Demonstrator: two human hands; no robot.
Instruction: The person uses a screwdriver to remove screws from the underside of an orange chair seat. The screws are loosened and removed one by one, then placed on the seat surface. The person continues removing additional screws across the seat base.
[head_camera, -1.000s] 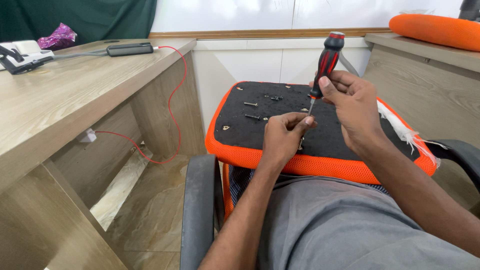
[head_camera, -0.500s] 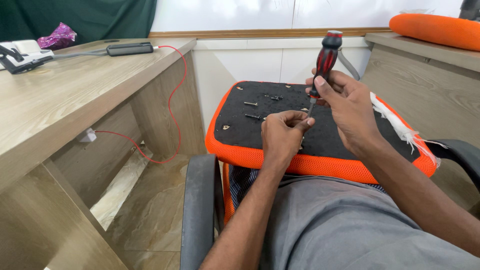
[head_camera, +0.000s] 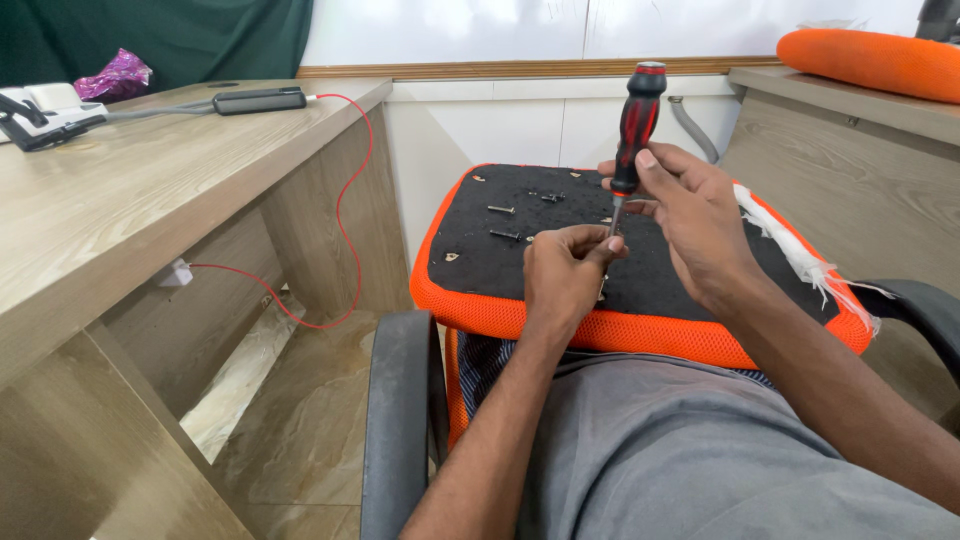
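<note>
Standing almost straight up, the screwdriver with a fat red and black handle and a thin metal shaft (head_camera: 633, 122) is held in the right hand (head_camera: 690, 225), whose fingers are wrapped tight around the low part of the handle. The red top pokes out well above those fingers. The thin shaft points down to the left hand (head_camera: 562, 275), just under the right one. The left fingers are pinched together at the tip of the shaft; what they pinch is too small to tell. Both hands are over the flat black seat pad with a bright orange mesh edge (head_camera: 470, 300). A few small dark screws (head_camera: 503, 209) lie loose on the pad, near the left fingers on the far side. White torn stuffing (head_camera: 800, 255) hangs off the pad's edge beside the right wrist. The black chair armrest (head_camera: 398, 420) sits below the left arm.
</note>
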